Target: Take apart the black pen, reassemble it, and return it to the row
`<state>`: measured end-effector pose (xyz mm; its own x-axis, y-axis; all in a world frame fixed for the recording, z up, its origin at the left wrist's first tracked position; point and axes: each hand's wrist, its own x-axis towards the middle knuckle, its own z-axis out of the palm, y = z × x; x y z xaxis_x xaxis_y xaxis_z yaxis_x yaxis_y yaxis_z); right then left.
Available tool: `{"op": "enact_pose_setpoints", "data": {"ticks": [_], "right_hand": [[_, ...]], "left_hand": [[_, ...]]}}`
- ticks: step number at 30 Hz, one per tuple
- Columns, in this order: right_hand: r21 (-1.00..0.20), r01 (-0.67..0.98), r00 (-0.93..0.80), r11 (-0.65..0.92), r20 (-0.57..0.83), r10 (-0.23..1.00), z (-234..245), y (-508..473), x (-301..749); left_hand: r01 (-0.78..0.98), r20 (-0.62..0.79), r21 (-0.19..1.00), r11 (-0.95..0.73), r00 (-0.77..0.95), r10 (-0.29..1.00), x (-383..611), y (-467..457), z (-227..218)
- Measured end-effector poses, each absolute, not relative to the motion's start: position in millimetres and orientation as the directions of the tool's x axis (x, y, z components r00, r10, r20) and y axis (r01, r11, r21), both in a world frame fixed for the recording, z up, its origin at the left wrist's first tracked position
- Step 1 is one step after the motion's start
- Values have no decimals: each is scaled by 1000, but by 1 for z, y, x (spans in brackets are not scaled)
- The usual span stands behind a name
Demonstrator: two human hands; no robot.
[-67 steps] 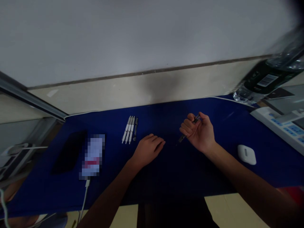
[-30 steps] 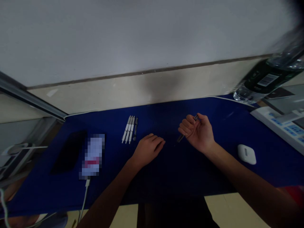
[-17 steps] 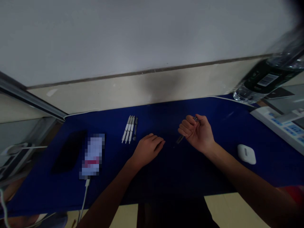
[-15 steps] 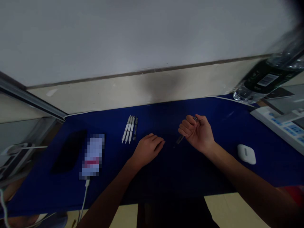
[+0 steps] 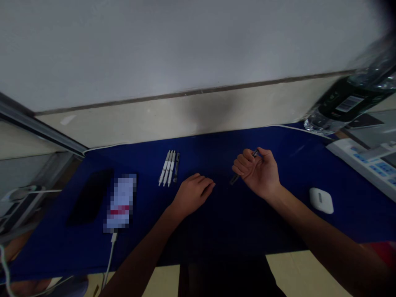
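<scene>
1. The right hand (image 5: 259, 173) is clenched around a slim dark pen-like tool (image 5: 243, 168); its fingers (image 5: 244, 161) curl in over the shaft, and the tip end sticks out below them, pointing down and left, just above the mat.
2. The left hand (image 5: 192, 195) holds nothing; it lies palm down with the fingers loosely curled, resting on a dark blue desk mat (image 5: 293, 165), with the tool near it but not touching it.
3. Just beyond the left hand, three white pens (image 5: 166, 168) lie side by side, with a slim black pen (image 5: 176, 167) right beside them.
4. Further left lie a black phone (image 5: 89, 198) and a pixelated, unreadable object (image 5: 120, 202), with a white cable (image 5: 109, 255) running from its lower end.
5. To the right sit a white earbud case (image 5: 321, 200) and a white device with blue keys (image 5: 361, 165); a water bottle with a dark label (image 5: 346, 105) stands beyond them, blurred at the top corner.
</scene>
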<state>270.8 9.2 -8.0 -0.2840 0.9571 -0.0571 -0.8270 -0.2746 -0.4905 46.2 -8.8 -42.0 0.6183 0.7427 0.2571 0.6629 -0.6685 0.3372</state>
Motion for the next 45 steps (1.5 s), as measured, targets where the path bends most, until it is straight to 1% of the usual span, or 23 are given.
{"op": "enact_pose_setpoints", "data": {"ticks": [6, 13, 28, 45], "right_hand": [[-498, -816, -301, -293, -68, 951, -8, 8, 270], [-465, -841, -280, -276, -63, 958, -9, 9, 270], [-459, -840, -287, -289, -75, 955, -11, 10, 272], [-457, -836, -298, -303, -86, 951, -9, 10, 271]], "left_hand": [[669, 238, 340, -661, 618, 749, 46, -9, -42], [680, 222, 333, -654, 617, 755, 46, -9, -42], [662, 238, 356, -660, 619, 749, 46, -9, -42], [667, 241, 340, -663, 619, 747, 47, -9, -42]]}}
